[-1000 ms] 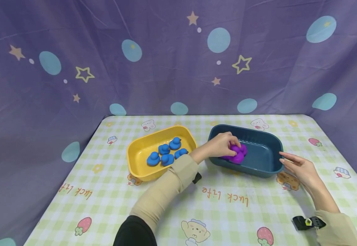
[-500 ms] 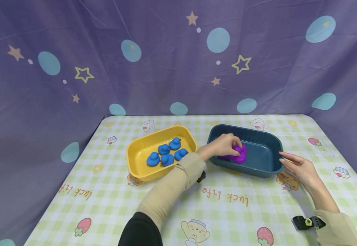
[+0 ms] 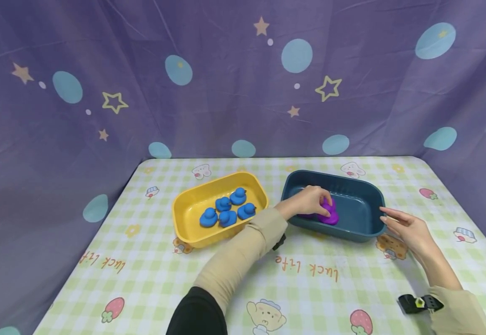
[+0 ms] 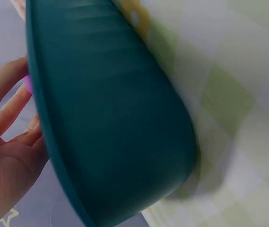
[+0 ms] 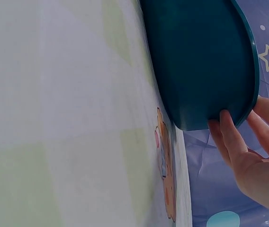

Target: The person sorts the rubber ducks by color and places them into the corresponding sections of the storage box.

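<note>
Reaching into the dark teal bin from the left, my left hand pinches a purple toy duck between thumb and fingers. More purple shows right under and beside the fingertips, partly hidden by the hand. In the left wrist view the bin's wall hides most of the hold; only a sliver of purple appears between the fingers. My right hand is at the bin's right end, its extended fingertips touching the rim and outer wall, as the right wrist view also shows.
A yellow bin with several blue toy ducks stands left of the teal bin, partly behind my left forearm. Both bins rest on a checked tablecloth. A purple patterned curtain hangs behind the table.
My left hand has moved slightly right and toward me inside the teal bin, and the purple shapes at its fingertips have shifted right. The right hand stays put at the bin's end.
</note>
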`<state>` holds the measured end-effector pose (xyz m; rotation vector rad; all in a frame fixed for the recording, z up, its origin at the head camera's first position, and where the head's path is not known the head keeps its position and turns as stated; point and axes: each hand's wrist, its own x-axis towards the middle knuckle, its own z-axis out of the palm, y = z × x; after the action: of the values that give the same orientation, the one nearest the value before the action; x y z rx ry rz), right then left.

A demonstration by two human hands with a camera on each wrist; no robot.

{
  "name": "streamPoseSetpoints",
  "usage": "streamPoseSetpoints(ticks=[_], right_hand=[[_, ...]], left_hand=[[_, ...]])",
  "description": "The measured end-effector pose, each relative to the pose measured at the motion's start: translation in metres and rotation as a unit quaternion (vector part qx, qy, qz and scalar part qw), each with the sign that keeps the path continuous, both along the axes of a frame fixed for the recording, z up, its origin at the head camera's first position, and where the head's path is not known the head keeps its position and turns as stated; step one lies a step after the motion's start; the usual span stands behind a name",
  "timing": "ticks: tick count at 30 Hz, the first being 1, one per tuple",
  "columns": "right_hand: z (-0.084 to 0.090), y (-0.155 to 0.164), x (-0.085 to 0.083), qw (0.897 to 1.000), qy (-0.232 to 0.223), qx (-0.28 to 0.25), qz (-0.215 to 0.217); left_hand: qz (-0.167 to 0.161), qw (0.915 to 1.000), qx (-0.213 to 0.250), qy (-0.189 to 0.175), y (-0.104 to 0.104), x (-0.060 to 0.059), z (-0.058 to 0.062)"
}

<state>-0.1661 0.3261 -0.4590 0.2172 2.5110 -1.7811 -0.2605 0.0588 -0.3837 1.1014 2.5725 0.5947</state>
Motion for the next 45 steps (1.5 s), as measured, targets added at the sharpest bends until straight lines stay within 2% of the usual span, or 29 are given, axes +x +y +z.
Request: streamPoseSetpoints(ticks=[5,7,15,23,31,37,45], right_hand=[[-0.015,0.008,-0.006,1.000,0.008,-0.025,-0.003],[-0.012,0.005,-0.004,1.000,0.001,-0.021,-0.012],[0.018,-0.010,0.009,1.000,0.009,0.003,0.008],[0.018,-0.013,0.009,1.000,-0.009,0.002,-0.012],[0.020,-0.012,0.010,1.000,0.007,-0.005,0.001],[0.021,-0.014,0.010,1.000,0.004,0.005,-0.001],[0.018,-0.011,0.009,1.000,0.009,-0.011,-0.002]], left_hand=[[-0.007,0.9998,-0.013,0.010,0.003,-0.002,-0.006],[-0.011,0.9996,-0.018,0.016,0.004,-0.002,-0.008],[-0.018,0.9991,-0.032,0.021,0.007,-0.004,-0.014],[-0.028,0.9980,-0.042,0.037,0.009,-0.006,-0.018],[-0.032,0.9955,-0.069,0.056,0.012,-0.007,-0.020],[-0.030,0.9963,-0.064,0.048,0.010,-0.007,-0.018],[-0.029,0.9982,-0.039,0.036,0.001,-0.008,-0.013]])
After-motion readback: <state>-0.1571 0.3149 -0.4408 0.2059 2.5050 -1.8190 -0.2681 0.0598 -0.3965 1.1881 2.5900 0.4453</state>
